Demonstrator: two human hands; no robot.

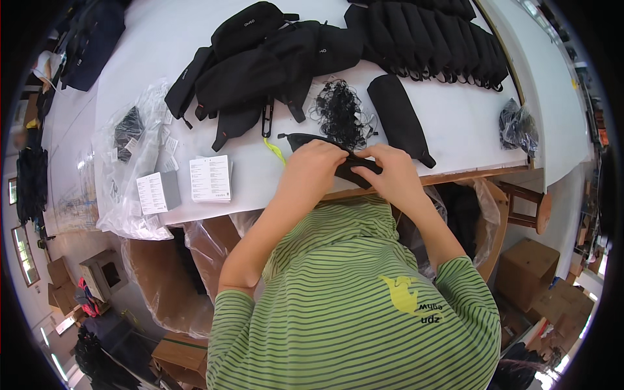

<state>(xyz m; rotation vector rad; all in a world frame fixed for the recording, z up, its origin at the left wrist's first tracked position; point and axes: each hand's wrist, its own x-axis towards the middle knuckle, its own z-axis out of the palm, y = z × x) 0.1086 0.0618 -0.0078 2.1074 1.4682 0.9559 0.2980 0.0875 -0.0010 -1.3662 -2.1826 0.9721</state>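
Both hands on a flat black pouch (344,162) at the near edge of the white table (455,123). Left hand (312,169) fingers curled down, pinching its top edge; right hand (390,170) fingers together, clamped on the same pouch. Tangle of black cords (341,114) just behind, pile of black bags (260,58) farther back, white leaflets (210,179) to the left

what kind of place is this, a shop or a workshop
Most likely a packing or assembly workshop: black pouches piled on a long white table, paper leaflets stacked beside them, and cardboard boxes on the floor.
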